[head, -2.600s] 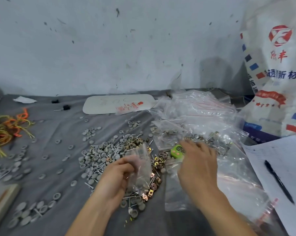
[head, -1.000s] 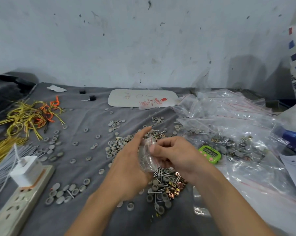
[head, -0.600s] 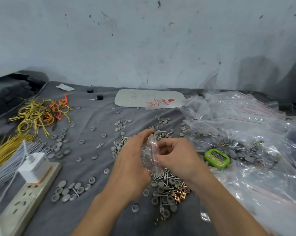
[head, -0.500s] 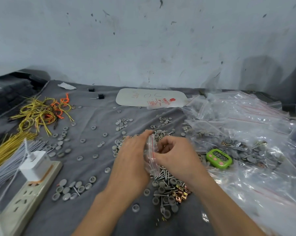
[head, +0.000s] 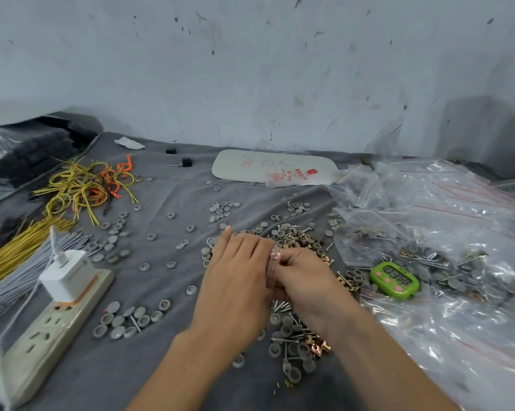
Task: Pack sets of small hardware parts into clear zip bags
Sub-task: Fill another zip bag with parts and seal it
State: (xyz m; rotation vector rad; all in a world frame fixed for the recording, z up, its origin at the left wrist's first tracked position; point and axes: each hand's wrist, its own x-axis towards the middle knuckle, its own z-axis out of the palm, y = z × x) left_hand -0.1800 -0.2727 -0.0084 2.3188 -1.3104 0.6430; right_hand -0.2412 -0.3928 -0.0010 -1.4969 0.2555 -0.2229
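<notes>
I have both hands together at the middle of the grey cloth, with the small zip bag caught between them. The bag stands on edge, so I see only its thin side and the red strip of its zip. The left hand lies with its fingers stretched out straight, flat against the bag's left face. The right hand has its fingers curled in and pinches the bag from the other side, near its top. I cannot tell what is inside the bag from this angle.

Under and just past the hands is the pile of loose parts: grey caps, small nails and a few copper-coloured clips, spreading out beyond the fingertips. To the right of the right hand, near it, sits a green timer, and behind and around that is a heap of clear bags, some with parts in them. To the left of the left hand is a small cluster of caps, then a power strip with a white charger plugged into it. Farther left and away from me lie yellow wires. Straight ahead of the hands, well apart from them, a white pack lies flat by the wall.
</notes>
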